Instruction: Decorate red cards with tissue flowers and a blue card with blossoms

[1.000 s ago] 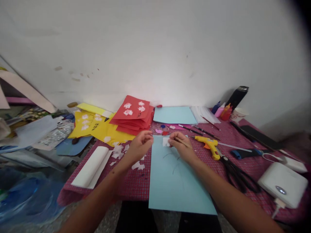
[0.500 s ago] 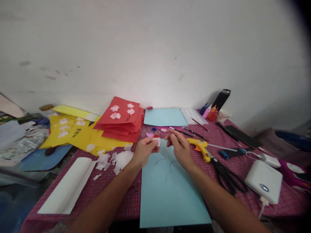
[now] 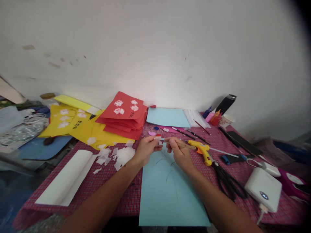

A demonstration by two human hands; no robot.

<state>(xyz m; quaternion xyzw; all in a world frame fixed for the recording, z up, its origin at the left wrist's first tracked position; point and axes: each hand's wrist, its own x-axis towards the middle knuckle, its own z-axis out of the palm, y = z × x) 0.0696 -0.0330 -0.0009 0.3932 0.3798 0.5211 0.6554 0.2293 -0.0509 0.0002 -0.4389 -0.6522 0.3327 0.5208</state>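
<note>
My left hand [image 3: 145, 149] pinches a small white paper piece [image 3: 158, 139] above the top of a light blue sheet [image 3: 167, 191] with thin curved pencil lines on it. Close beside it, my right hand [image 3: 178, 151] is closed on a thin wooden stick [image 3: 187, 146] whose tip points left at the white piece. Both hands hover just over the red checked tablecloth [image 3: 116, 184], nearly touching each other.
A yellow glue gun [image 3: 203, 150] and black scissors [image 3: 227, 183] lie right of my hands. A white power bank [image 3: 263, 189] sits far right. Red cards [image 3: 123, 118], yellow cards [image 3: 77, 127], white scraps [image 3: 116, 155] and a white paper roll [image 3: 70, 176] lie left. Bottles [image 3: 213, 116] stand at the wall.
My left hand took the white piece off the blue sheet and lifted it. My right hand brought the stick's tip up to it. The camera shifted slightly.
</note>
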